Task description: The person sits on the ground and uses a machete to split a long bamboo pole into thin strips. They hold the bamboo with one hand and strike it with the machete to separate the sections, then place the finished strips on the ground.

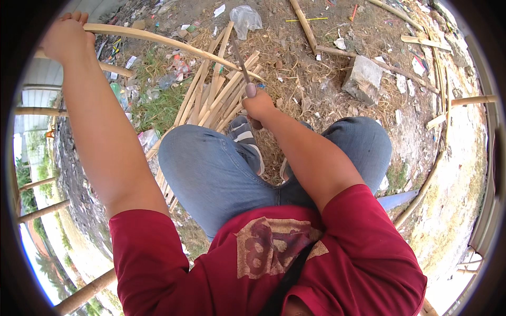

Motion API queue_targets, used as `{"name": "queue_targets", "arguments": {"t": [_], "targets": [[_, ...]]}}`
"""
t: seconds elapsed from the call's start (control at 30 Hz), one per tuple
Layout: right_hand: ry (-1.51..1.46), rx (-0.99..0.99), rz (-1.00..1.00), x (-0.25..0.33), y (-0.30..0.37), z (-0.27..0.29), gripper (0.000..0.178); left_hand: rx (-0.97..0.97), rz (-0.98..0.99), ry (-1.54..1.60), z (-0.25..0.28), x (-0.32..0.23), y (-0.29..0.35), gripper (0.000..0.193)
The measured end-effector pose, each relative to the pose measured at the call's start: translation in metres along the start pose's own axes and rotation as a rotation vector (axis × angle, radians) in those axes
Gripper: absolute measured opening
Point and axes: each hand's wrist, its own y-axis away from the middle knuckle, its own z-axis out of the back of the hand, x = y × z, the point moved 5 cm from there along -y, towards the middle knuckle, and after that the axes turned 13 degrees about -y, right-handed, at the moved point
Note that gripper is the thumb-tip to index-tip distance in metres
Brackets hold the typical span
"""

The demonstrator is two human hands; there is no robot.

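Note:
My left hand (67, 36) is raised at the far left, its fingers closed round one end of a long, pale bamboo strip (158, 38). The strip bows down to the right toward my other hand. My right hand (259, 104) grips the brown handle of a long knife (241, 58) in front of my knees. Its dark, narrow blade points away from me and crosses the strip near the strip's right end; whether the edge cuts into it I cannot tell. Below them lies a pile of split bamboo strips (211, 100), beside my left knee and shoe.
A grey stone block (363, 79) stands right of my feet, with bamboo poles (304, 23) around it. A bluish saw-like blade (398, 199) lies by my right hip. A clear plastic bag (245, 21) and scattered litter cover the ground. Bamboo rails (87, 292) run along the left.

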Motion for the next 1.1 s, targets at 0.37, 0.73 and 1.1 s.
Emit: {"name": "queue_targets", "arguments": {"t": [0.37, 0.73, 1.1], "targets": [[0.002, 0.199, 0.471, 0.091, 0.052, -0.020, 0.035, 0.125, 0.036, 0.140, 0.004, -0.012, 0.012, 0.019], [0.142, 0.171, 0.328, 0.075, 0.056, -0.017, 0.038, 0.181, 0.082, 0.236, 0.017, -0.005, 0.011, 0.019], [0.039, 0.175, 0.320, 0.070, 0.046, -0.019, 0.035, 0.352, 0.152, 0.327, 0.007, -0.004, 0.006, 0.029]]}}
